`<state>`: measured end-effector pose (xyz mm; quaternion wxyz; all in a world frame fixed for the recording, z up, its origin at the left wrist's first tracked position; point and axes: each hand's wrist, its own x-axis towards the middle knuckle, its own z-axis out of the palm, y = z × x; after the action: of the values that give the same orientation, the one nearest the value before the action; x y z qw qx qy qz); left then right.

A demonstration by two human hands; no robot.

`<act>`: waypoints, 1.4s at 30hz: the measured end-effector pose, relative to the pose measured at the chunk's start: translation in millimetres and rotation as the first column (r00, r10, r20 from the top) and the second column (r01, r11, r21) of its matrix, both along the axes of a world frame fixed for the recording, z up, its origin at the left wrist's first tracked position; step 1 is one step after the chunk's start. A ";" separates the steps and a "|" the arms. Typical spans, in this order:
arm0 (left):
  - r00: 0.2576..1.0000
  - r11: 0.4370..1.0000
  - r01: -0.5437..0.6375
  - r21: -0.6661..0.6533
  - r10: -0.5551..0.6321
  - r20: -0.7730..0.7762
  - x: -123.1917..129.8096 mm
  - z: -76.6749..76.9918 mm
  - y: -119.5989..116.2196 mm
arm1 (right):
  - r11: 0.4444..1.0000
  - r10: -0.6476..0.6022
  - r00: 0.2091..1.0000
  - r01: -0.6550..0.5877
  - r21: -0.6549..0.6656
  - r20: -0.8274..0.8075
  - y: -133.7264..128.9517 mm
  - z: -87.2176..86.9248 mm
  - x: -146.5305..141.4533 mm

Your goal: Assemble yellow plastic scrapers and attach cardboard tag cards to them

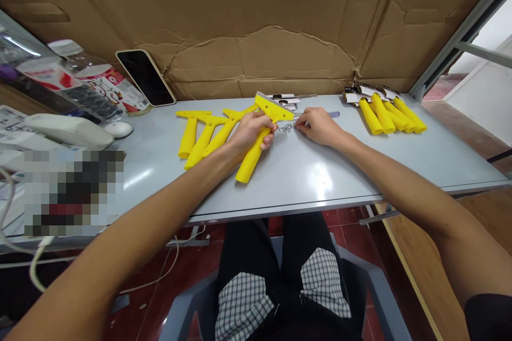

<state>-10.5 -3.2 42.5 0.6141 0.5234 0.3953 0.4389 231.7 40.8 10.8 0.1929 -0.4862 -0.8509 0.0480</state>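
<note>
The one view looks from the wearer's head, above the lap, facing forward and steeply down. It takes in a wide field: the lap and floor lie at the bottom, the table crosses the middle, and the cardboard closes off the top. The camera sits within arm's reach of the left hand and right hand, both near mid-view, with forearms running in from the lower corners.

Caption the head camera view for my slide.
Left hand grips a yellow scraper while the right hand reaches into small metal screws on a pale table.
</note>
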 end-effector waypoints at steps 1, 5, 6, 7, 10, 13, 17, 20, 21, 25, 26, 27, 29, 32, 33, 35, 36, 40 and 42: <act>1.000 1.000 0.003 0.003 -0.003 0.001 0.1 0.2 -0.3 | 1.000 -0.003 1.000 0.003 0.000 0.008 -0.2 0.8 -0.1; 1.000 1.000 0.022 0.010 -0.023 0.017 0.4 0.5 -1.3 | 1.000 -0.016 1.000 0.016 -0.002 0.014 -2.7 2.8 -1.2; 0.999 1.000 0.029 0.008 -0.030 0.025 0.4 0.4 -1.4 | 1.000 -0.019 1.000 0.019 0.000 0.008 -3.3 2.8 -1.5; 0.999 0.999 0.038 0.005 -0.038 0.032 0.2 0.1 -1.5 | 1.000 -0.016 1.000 0.016 0.001 0.000 -3.7 2.6 -1.8; 0.996 0.998 0.070 -0.005 -0.070 0.051 -1.0 -1.2 -1.3 | 1.000 0.011 1.000 -0.011 -0.001 -0.019 -3.2 1.5 -1.9; 0.992 0.993 0.115 -0.003 -0.114 0.061 -3.7 -2.1 0.9 | 1.000 0.013 1.000 -0.014 -0.011 -0.025 -1.5 0.9 -1.6; 0.979 0.980 0.200 -0.006 -0.199 0.049 -8.0 -1.7 5.7 | 0.999 -0.003 0.999 0.002 -0.036 -0.045 -1.2 1.9 -2.1; 0.976 0.977 0.214 -0.001 -0.214 0.041 -9.4 -1.1 7.1 | 0.998 -0.023 0.999 0.020 -0.056 -0.043 -2.2 3.1 -2.2; 0.976 0.977 0.214 0.000 -0.214 0.038 -9.5 -1.1 7.0 | 0.998 -0.029 0.999 0.027 -0.056 -0.043 -2.3 3.5 -1.8; 0.979 0.980 0.201 -0.011 -0.201 0.027 -10.2 -2.5 6.8 | 0.999 -0.048 0.996 0.046 -0.029 -0.071 0.2 7.4 3.3; 0.980 0.980 0.199 -0.015 -0.199 0.025 -10.5 -2.9 7.0 | 0.998 -0.055 0.994 0.053 -0.017 -0.090 1.0 9.6 5.1; 0.980 0.980 0.197 -0.017 -0.197 0.025 -10.6 -3.1 7.2 | 0.998 -0.062 0.991 0.062 -0.002 -0.121 1.4 12.5 6.8; 0.979 0.979 0.201 -0.017 -0.200 0.026 -10.2 -2.8 6.7 | 0.996 -0.070 0.970 0.079 0.030 -0.234 -0.1 20.3 8.6; 0.981 0.982 0.191 -0.002 -0.190 0.045 -7.6 -0.2 2.5 | 0.997 -0.049 0.866 0.074 0.032 -0.497 -9.8 34.7 5.9; 0.982 0.984 0.181 0.004 -0.180 0.055 -6.4 1.0 0.4 | 0.999 -0.037 0.814 0.051 0.007 -0.579 -14.6 39.3 3.7; 0.985 0.987 0.158 0.010 -0.158 0.066 -4.4 3.2 -3.5 | 0.998 -0.018 0.721 -0.031 -0.058 -0.693 -24.6 46.6 -1.4; 0.986 0.988 0.152 0.011 -0.152 0.064 -3.7 3.9 -5.0 | 0.993 -0.016 0.688 -0.072 -0.090 -0.726 -29.1 49.0 -3.9; 0.989 0.990 0.139 0.010 -0.139 0.051 -3.2 4.0 -6.8 | 0.968 0.028 0.642 -0.209 -0.140 -0.766 -38.3 50.3 -10.1; 0.990 0.991 0.133 0.010 -0.133 0.054 -3.5 3.2 -6.5 | 0.959 0.067 0.636 -0.253 -0.125 -0.769 -38.8 48.0 -11.3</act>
<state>-14.0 -9.7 45.7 0.6507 0.5385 0.3413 0.4125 220.4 2.0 58.8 0.4699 -0.3617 -0.7212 0.3580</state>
